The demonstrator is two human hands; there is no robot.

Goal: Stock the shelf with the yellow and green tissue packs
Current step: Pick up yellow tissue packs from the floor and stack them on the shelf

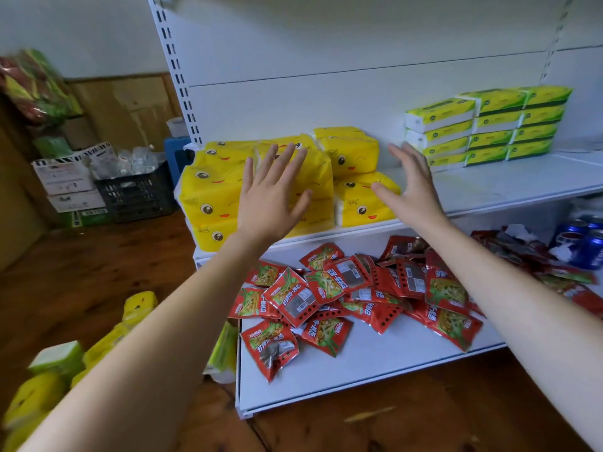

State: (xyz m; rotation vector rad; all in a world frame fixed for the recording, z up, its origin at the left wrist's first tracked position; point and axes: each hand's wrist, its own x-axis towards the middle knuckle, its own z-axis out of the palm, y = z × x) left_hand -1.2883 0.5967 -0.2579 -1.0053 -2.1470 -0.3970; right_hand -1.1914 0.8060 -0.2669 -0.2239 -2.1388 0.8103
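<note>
Several yellow tissue packs [215, 187] with cartoon faces are stacked at the left end of the white middle shelf [489, 187]. Green tissue packs [489, 125] stand in neat stacks at the shelf's right back. My left hand [270, 194] is spread open with straight fingers in front of the yellow stack; I cannot tell if it touches. My right hand [408, 187] is open, edge-on, just right of the yellow packs, holding nothing. More yellow and green packs [58, 363] lie on the floor at lower left.
The lower shelf [359, 380] carries a heap of red snack bags [342, 288] and blue cans [584, 239] at right. A dark crate [137, 194] and cardboard boxes [65, 177] stand on the wooden floor to the left.
</note>
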